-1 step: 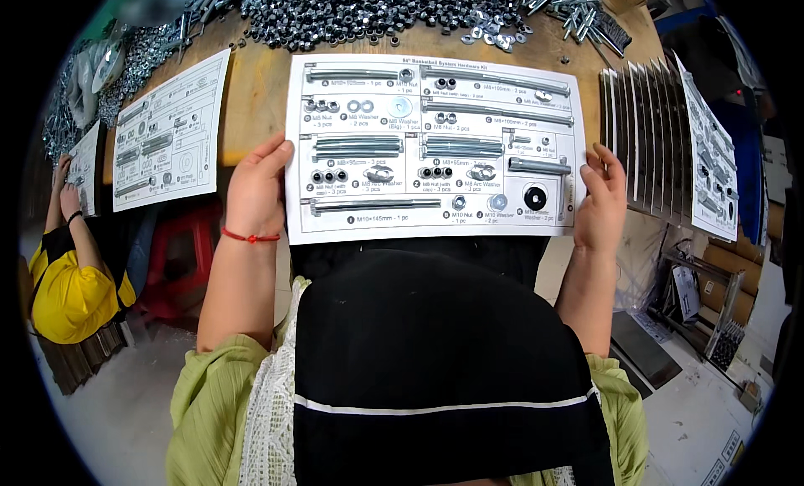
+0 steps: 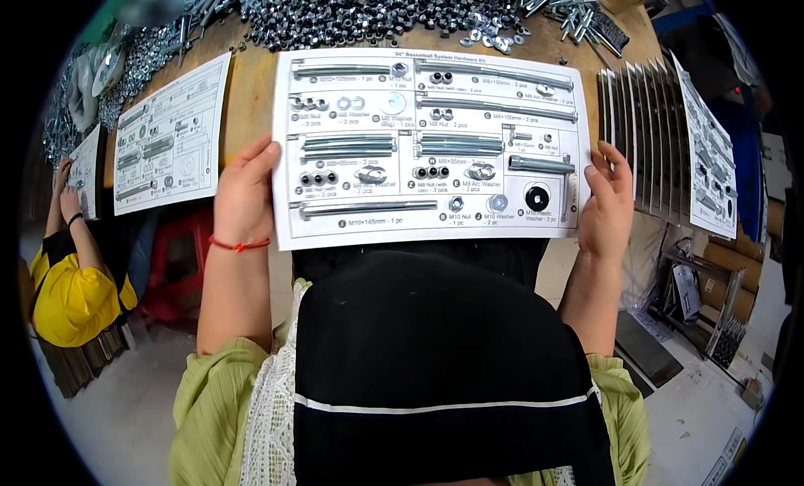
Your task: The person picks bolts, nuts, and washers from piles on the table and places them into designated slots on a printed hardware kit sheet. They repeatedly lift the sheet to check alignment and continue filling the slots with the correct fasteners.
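A white hardware card (image 2: 352,235) is held up before me, level with the table's near edge. Boxed sections on it show long bolts, nuts and washers, a black ring and a short thick sleeve-like piece. My left hand (image 2: 249,188) grips the card's left edge, thumb on the front and the other fingers hidden behind. At the right edge my right hand (image 2: 609,205) is closed around the card's side, its fingers bent. Whether the parts are real pieces fixed to the card or only printed, I cannot tell for each one.
Loose nuts (image 2: 335,17), washers (image 2: 498,40) and bolts (image 2: 578,17) lie heaped on the wooden table (image 2: 251,71). Similar cards stand upright at left (image 2: 167,138) and in a row at right (image 2: 712,151). A co-worker in yellow (image 2: 75,289) sits left, near a red stool (image 2: 180,272).
The card has shifted slightly left and tilted a little, looking somewhat larger. My left hand has moved left with it; my right hand has moved slightly right.
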Action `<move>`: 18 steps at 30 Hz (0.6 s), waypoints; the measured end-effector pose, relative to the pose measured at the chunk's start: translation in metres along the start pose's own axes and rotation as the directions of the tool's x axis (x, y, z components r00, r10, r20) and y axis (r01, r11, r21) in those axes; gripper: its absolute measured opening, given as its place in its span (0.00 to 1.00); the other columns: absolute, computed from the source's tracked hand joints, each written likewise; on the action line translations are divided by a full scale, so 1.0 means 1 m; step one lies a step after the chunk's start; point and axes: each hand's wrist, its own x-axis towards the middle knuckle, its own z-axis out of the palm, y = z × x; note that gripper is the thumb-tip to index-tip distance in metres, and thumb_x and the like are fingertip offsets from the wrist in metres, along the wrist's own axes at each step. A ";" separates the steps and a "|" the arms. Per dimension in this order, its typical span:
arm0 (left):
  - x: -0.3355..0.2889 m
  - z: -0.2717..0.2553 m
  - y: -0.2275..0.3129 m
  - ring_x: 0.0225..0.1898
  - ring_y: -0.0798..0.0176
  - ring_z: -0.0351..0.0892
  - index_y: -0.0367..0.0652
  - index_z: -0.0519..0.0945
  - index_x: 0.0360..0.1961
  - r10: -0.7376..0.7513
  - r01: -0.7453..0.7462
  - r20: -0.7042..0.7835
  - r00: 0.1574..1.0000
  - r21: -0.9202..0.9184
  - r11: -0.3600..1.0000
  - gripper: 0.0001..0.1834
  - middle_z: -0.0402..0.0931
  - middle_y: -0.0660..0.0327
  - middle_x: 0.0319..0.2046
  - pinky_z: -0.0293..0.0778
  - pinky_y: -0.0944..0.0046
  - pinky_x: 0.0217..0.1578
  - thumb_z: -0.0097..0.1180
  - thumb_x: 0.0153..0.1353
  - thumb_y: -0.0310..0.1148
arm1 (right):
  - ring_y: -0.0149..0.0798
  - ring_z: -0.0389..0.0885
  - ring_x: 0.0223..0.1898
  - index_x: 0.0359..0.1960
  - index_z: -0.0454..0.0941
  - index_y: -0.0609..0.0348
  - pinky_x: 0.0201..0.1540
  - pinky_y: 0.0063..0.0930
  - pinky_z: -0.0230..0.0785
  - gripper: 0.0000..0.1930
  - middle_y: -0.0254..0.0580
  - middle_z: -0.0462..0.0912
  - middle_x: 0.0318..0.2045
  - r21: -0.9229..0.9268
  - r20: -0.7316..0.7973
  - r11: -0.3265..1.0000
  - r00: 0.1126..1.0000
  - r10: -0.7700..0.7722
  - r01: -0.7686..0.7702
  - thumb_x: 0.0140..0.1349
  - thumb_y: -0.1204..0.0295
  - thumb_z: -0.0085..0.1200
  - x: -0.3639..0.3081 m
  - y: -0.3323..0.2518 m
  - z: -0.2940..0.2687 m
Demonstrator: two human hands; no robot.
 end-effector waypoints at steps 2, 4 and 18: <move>-0.008 -0.010 0.027 0.50 0.61 0.80 0.28 0.70 0.59 0.044 -0.039 0.084 0.996 -0.051 0.998 0.21 0.78 0.51 0.51 0.75 0.63 0.52 0.46 0.69 0.29 | 0.41 0.68 0.60 0.62 0.64 0.67 0.64 0.35 0.57 0.27 0.54 0.69 0.58 0.035 0.033 0.999 0.999 -0.031 0.030 0.59 0.80 0.52 -0.011 -0.031 0.011; -0.014 -0.006 0.060 0.50 0.57 0.80 0.27 0.71 0.57 0.089 -0.067 0.211 0.973 -0.110 0.992 0.20 0.78 0.48 0.52 0.75 0.59 0.54 0.46 0.69 0.30 | 0.41 0.67 0.60 0.62 0.64 0.67 0.65 0.35 0.56 0.27 0.54 0.69 0.58 0.048 0.091 0.997 0.993 -0.072 0.068 0.59 0.80 0.52 -0.016 -0.062 0.019; -0.045 0.141 0.187 0.46 0.48 0.84 0.28 0.67 0.61 0.091 -0.118 0.475 0.875 0.028 0.993 0.27 0.75 0.39 0.53 0.84 0.49 0.45 0.44 0.70 0.41 | 0.42 0.75 0.54 0.60 0.66 0.69 0.57 0.30 0.68 0.25 0.57 0.75 0.52 0.038 0.103 0.980 0.975 -0.196 0.193 0.63 0.70 0.54 0.024 -0.200 -0.079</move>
